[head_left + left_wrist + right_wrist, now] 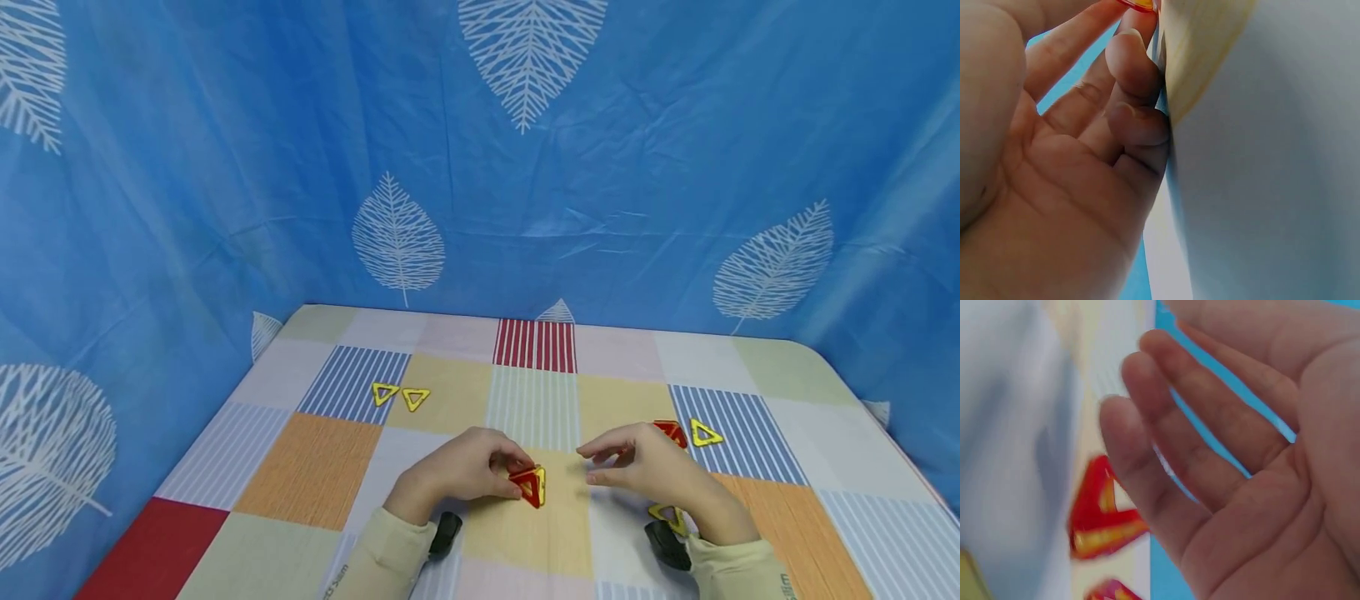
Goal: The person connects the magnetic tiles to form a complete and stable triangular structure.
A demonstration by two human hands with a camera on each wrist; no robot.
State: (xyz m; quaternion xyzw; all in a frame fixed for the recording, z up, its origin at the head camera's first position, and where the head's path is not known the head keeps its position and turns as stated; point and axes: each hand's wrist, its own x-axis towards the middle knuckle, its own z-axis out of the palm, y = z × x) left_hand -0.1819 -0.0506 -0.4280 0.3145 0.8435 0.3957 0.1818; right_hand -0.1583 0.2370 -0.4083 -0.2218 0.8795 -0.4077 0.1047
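Here's the left hand (474,468) pinching red and yellow hollow plastic triangles (536,485) from nine o'clock, probably steadying them low at the tabletop (307,462)! At three o'clock, the right hand (643,460) hovers, fingers apart, empty.

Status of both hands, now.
Left hand: holding a red triangle, a yellow triangle against it.
Right hand: open, holding nothing.
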